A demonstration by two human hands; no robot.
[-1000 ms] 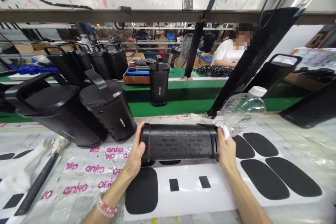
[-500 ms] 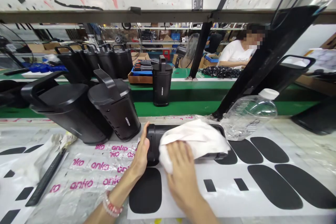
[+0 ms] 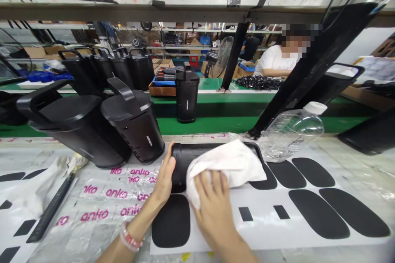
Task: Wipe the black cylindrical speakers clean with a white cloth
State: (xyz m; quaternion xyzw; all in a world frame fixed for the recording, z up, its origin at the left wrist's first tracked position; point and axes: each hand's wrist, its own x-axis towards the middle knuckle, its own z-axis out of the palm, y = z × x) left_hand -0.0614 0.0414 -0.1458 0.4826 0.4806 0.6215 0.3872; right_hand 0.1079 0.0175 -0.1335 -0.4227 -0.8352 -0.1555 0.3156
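Observation:
A black cylindrical speaker [image 3: 180, 164] lies on its side across the bench in front of me. My left hand [image 3: 164, 181] rests flat against its left end, fingers stretched upward. My right hand [image 3: 212, 203] presses a white cloth [image 3: 228, 162] onto the front of the speaker, fingers spread over the cloth's lower edge. The cloth hides most of the speaker's grille. Under the speaker lies a white sheet [image 3: 259, 230] carrying black oval and square pads.
Two upright black speakers [image 3: 132, 121] stand at the left. A clear plastic bottle [image 3: 290, 131] lies tilted right of the cloth. Plastic bags printed "anko" [image 3: 101, 203] lie at the left. Behind runs a green conveyor [image 3: 222, 115] with another speaker; a person in white sits beyond.
My right hand left the speaker's right end, brought a white cloth onto its front and now pushes it slightly upward. The left hand stays on the left end.

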